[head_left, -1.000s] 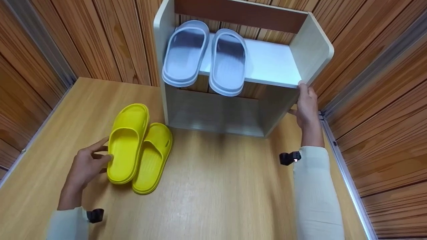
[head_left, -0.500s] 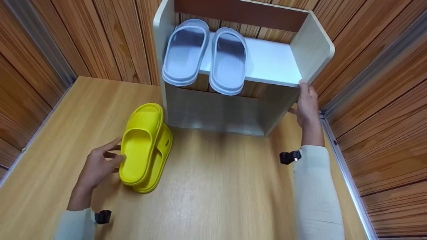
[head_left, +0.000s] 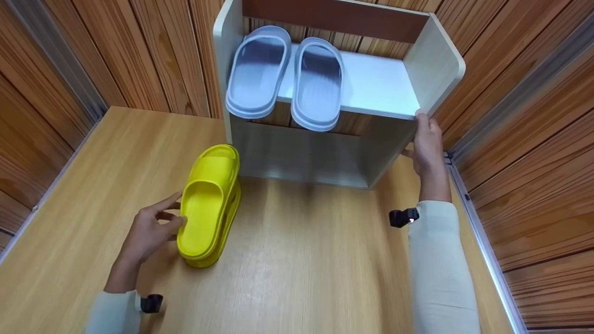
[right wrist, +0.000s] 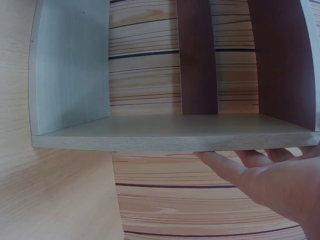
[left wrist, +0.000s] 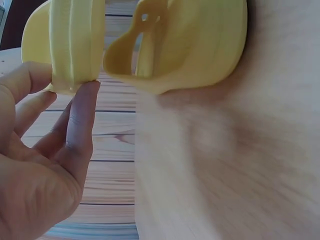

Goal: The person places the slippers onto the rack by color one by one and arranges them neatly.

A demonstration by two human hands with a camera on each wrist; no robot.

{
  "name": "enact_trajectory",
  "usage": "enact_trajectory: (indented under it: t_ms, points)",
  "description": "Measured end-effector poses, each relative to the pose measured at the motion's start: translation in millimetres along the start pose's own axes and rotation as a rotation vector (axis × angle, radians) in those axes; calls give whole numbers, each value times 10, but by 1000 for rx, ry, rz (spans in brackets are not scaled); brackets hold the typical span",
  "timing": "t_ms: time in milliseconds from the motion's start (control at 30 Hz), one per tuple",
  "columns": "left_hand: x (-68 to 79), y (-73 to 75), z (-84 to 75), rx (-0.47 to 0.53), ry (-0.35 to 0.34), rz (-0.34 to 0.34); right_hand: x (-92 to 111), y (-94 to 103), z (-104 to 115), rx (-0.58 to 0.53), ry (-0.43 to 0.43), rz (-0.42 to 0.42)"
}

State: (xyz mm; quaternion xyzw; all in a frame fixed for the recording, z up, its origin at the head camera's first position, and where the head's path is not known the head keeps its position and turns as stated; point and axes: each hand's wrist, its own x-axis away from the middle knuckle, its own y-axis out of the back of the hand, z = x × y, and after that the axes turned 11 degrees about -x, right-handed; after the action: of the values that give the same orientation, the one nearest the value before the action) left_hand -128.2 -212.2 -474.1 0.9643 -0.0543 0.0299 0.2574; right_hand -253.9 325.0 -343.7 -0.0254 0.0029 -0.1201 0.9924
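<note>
My left hand [head_left: 151, 232] pinches one yellow slipper [head_left: 203, 220] by its outer side edge. In the left wrist view, that slipper's side [left wrist: 77, 45] sits between my thumb and fingers, held off the floor. Under and just right of it, the other yellow slipper [head_left: 230, 220] stands on the wooden surface, mostly hidden in the head view. My right hand [head_left: 428, 146] touches the outer face of the right side panel of a small two-tier shelf rack [head_left: 390, 139]. The right wrist view shows its fingers [right wrist: 220, 164] against that panel [right wrist: 175, 142], not wrapped round it.
Two grey slippers [head_left: 257, 76] [head_left: 318, 88] sit on the rack's upper board [head_left: 378, 83], toes to the back, heels past its front edge. Below is the lower compartment [head_left: 301, 155]. Wood-plank walls [head_left: 153, 51] enclose the wooden surface [head_left: 297, 260].
My left hand has carried the held yellow slipper to the right, over the other yellow slipper, which it now largely covers. My right hand has stayed at the rack's side.
</note>
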Motion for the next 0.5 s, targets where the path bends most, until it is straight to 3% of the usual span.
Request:
enact_trajectory:
  t_ms: [267,500]
  points:
    - [-79,-90,-123,-16,-23,56,-3,7,-17,-4,-18,-7]
    - [-134,-305,-195,-36,-9,100,6,9,-39,-7,1,4]
